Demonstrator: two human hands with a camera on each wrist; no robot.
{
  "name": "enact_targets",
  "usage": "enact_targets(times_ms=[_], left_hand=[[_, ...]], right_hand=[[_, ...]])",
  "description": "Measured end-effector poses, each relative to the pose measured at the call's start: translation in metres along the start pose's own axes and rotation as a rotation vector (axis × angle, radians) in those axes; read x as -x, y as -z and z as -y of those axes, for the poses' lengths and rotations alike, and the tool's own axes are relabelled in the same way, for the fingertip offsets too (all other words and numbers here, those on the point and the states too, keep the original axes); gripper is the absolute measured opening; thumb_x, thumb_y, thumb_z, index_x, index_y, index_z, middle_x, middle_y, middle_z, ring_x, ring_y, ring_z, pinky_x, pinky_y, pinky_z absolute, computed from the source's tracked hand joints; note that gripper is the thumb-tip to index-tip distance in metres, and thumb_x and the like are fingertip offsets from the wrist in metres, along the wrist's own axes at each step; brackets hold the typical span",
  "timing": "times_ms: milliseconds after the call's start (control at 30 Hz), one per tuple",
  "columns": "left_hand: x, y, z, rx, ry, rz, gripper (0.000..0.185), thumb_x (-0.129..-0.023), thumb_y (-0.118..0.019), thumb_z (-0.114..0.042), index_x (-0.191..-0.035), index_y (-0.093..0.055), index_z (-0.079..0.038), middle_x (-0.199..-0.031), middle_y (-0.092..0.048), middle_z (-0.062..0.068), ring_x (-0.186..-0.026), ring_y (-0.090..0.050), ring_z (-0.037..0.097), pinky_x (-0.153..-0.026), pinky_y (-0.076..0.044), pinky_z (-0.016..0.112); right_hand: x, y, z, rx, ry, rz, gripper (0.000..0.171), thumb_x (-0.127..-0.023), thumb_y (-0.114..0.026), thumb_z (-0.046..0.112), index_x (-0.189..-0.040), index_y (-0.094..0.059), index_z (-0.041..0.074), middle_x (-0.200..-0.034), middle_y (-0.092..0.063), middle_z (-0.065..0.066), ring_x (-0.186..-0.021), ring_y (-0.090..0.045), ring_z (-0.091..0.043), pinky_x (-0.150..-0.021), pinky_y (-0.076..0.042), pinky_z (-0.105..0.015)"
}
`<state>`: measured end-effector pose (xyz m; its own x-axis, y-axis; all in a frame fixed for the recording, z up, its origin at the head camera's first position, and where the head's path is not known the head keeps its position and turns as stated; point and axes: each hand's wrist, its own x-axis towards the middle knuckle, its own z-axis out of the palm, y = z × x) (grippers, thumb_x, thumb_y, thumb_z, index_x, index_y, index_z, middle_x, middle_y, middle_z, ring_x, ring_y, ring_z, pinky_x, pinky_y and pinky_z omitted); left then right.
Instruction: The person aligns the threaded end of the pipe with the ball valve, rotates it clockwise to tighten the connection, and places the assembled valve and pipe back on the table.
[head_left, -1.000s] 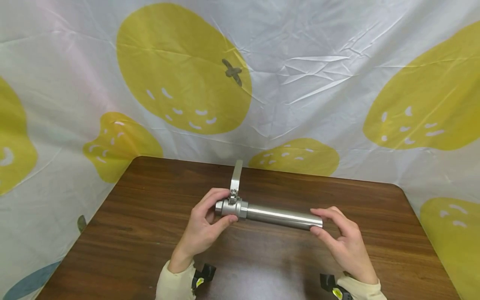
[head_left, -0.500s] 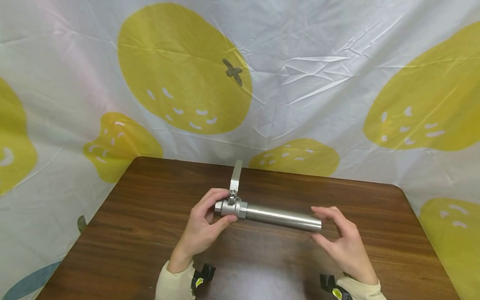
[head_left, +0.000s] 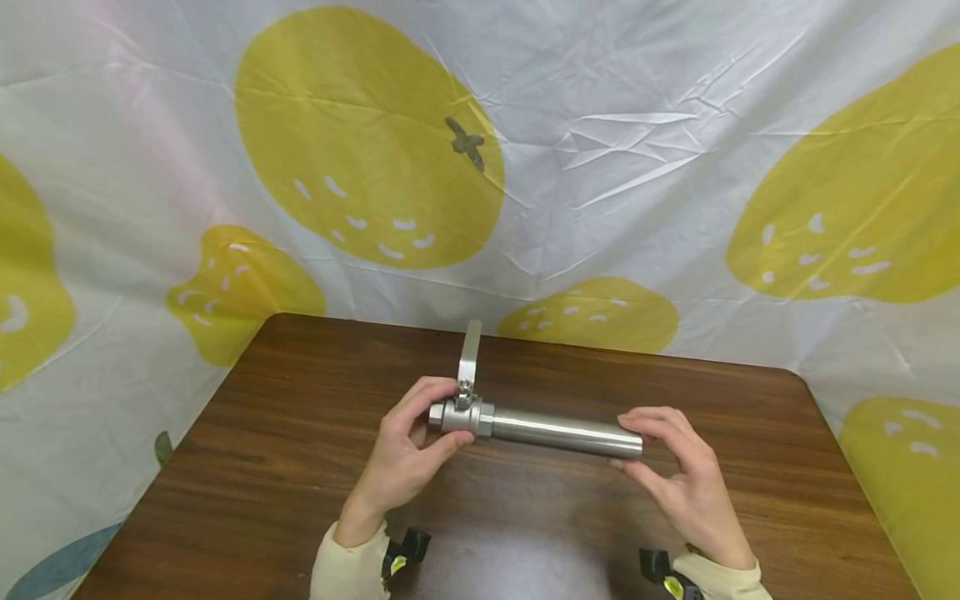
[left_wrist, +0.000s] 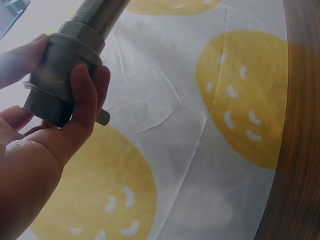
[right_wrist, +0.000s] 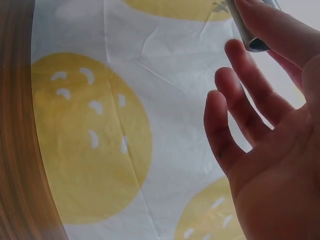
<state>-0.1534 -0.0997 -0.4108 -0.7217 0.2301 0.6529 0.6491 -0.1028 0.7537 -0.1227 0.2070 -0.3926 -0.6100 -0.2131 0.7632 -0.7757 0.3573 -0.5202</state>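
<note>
My left hand (head_left: 408,458) grips a steel ball valve (head_left: 459,414) by its body, thumb in front and fingers behind. The valve's flat lever handle (head_left: 470,354) points away toward the curtain. A smooth steel pipe (head_left: 558,431) extends rightward from the valve's hex end; the left wrist view shows some thread (left_wrist: 92,23) where the two join. My right hand (head_left: 686,471) pinches the pipe's free end between thumb and fingers. In the right wrist view its thumb lies over the open pipe end (right_wrist: 257,45), while the other fingers (right_wrist: 217,117) are spread below.
A brown wood-grain table (head_left: 300,400) lies beneath both hands. White curtain (head_left: 600,208) with yellow fruit prints hangs behind it and at the sides. Black camera straps (head_left: 401,554) sit on both wrists over cream sleeves (head_left: 348,567).
The right fingers have loosened from the pipe's end, then closed on it again slightly farther left along it. The lever has tipped very slightly left. The left hand keeps its hold on the valve.
</note>
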Motion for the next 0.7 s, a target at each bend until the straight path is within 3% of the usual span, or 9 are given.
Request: enact_targets(times_ms=[233, 333, 467, 700], left_hand=[[-0.0002, 0.0002, -0.0001, 0.004, -0.001, 0.001, 0.049, -0.075, -0.072, 0.016, -0.120, -0.054, 0.008, -0.114, -0.052, 0.023, -0.105, -0.054, 0.009, -0.087, -0.051, 0.017], [-0.0003, 0.0004, -0.0003, 0.005, 0.001, 0.003, 0.049, -0.075, -0.072, 0.016, -0.120, -0.054, 0.008, -0.115, -0.052, 0.024, -0.105, -0.054, 0.009, -0.087, -0.051, 0.017], [-0.0003, 0.0005, -0.0006, 0.004, 0.003, 0.003, 0.049, -0.075, -0.072, 0.016, -0.120, -0.054, 0.008, -0.115, -0.051, 0.023, -0.105, -0.054, 0.009, -0.087, -0.051, 0.017], [-0.0006, 0.0004, -0.0007, 0.001, 0.007, 0.000, 0.049, -0.075, -0.072, 0.015, -0.120, -0.054, 0.008, -0.115, -0.052, 0.023, -0.105, -0.054, 0.009, -0.087, -0.051, 0.017]], right_hand=[[-0.0019, -0.0004, 0.0026, -0.012, 0.018, -0.014, 0.042, -0.081, -0.076, 0.026, -0.106, -0.065, -0.007, -0.108, -0.061, -0.021, -0.106, -0.058, -0.010, -0.091, -0.046, -0.014], [-0.0012, -0.0006, 0.0031, -0.009, 0.015, -0.019, 0.039, -0.072, -0.083, 0.004, -0.106, -0.065, -0.008, -0.106, -0.062, -0.019, -0.104, -0.059, -0.009, -0.091, -0.046, -0.014], [-0.0016, -0.0010, 0.0050, -0.016, 0.002, -0.019, 0.057, -0.051, -0.077, -0.025, -0.104, -0.065, -0.010, -0.103, -0.065, -0.016, -0.101, -0.060, -0.008, -0.088, -0.046, -0.014], [-0.0016, -0.0006, 0.0017, -0.056, 0.013, -0.020, 0.055, -0.052, -0.078, -0.024, -0.104, -0.062, -0.013, -0.103, -0.067, -0.014, -0.101, -0.060, -0.009, -0.086, -0.045, -0.015]])
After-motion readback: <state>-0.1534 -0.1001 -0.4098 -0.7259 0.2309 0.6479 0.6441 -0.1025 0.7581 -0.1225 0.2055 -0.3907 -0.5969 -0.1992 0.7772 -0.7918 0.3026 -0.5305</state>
